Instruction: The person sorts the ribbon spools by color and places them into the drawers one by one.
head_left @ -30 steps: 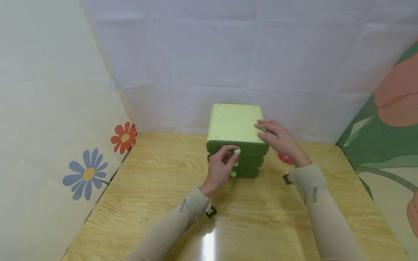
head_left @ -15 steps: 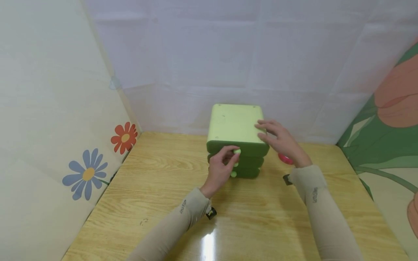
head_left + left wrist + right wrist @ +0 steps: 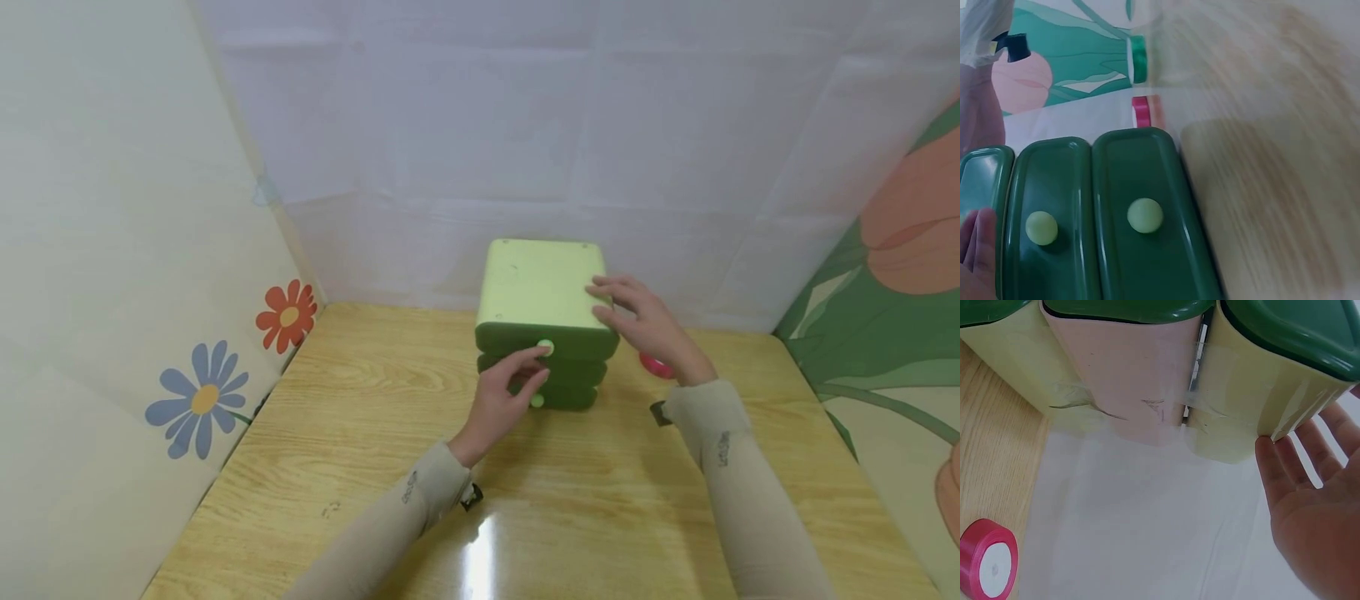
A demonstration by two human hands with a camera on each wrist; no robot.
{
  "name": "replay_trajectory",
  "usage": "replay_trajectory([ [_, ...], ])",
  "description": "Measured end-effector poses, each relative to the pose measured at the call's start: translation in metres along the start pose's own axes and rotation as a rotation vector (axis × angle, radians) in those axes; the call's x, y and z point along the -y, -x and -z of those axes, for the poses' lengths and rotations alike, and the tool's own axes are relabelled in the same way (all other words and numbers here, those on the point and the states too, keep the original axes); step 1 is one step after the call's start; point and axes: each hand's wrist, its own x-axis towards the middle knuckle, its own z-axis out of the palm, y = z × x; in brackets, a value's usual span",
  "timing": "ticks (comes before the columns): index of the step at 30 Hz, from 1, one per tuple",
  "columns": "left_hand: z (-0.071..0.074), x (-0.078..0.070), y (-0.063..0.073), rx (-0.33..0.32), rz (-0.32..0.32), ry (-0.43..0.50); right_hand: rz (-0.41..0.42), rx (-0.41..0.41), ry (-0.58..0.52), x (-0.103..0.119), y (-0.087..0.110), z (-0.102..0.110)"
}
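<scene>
A small chest of three drawers (image 3: 543, 283) stands on the table near the back wall, with a light green top and dark green fronts. All three drawers look closed. In the head view my left hand (image 3: 498, 404) is in front of it, index fingertip at the round top knob (image 3: 547, 347) and thumb lower, apart from the index finger. Whether the fingertip touches the knob is hard to tell. The left wrist view shows the middle knob (image 3: 1042, 228) and bottom knob (image 3: 1145, 215) free. My right hand (image 3: 648, 321) rests with extended fingers on the chest's upper right side.
A pink ribbon roll (image 3: 988, 559) lies right of the chest, partly behind my right forearm in the head view. A green ribbon roll (image 3: 1137, 59) shows beyond it in the left wrist view. A white sheet (image 3: 450, 150) hangs behind the wooden table (image 3: 360, 400).
My left hand has let go of the top knob, its thumb dropping away and the hand shifting slightly down and left. The right hand and the chest have stayed in place.
</scene>
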Motion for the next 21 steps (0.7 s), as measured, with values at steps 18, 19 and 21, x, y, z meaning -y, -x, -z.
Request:
replay_trajectory([
  [18,0.009,0.021,0.025,0.078,0.176,-0.012,-0.006,-0.002,0.002,0.003,0.001,0.0],
  [19,0.008,0.021,0.025,0.087,0.185,-0.013,-0.004,-0.001,0.005,0.003,0.0,0.0],
  [21,0.007,0.022,0.025,0.104,0.198,-0.006,-0.004,-0.002,0.005,0.004,0.0,0.0],
])
